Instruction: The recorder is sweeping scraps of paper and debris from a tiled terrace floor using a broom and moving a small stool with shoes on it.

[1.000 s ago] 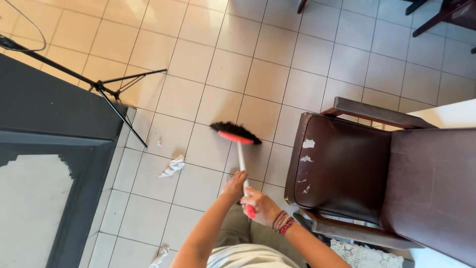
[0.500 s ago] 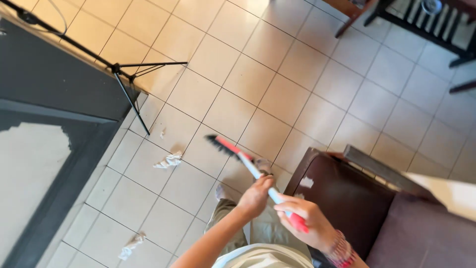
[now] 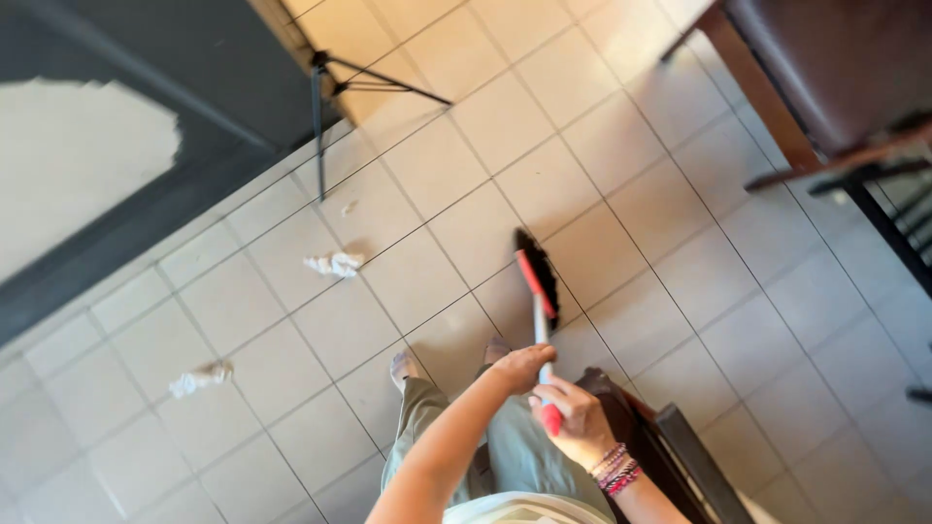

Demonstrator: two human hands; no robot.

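Both my hands grip the white handle of a red broom [image 3: 538,281] with black bristles. My left hand [image 3: 519,367] is the upper one on the shaft, my right hand [image 3: 575,419], with beaded bracelets on the wrist, holds the red end grip. The broom head rests on the beige tiled floor [image 3: 621,204] ahead of my feet. A crumpled white paper scrap [image 3: 334,263] lies to the left of the broom head. Another paper scrap [image 3: 199,378] lies further left, nearer to me.
A black tripod stand [image 3: 320,107] stands at the upper left by a dark mat [image 3: 146,209]. A brown chair [image 3: 835,68] fills the upper right corner. A dark wooden chair arm [image 3: 680,446] is close to my right hand.
The view has swung round, so the chair went from lower right to upper right. The broom head now points further away from me, and both hands stay on the handle.
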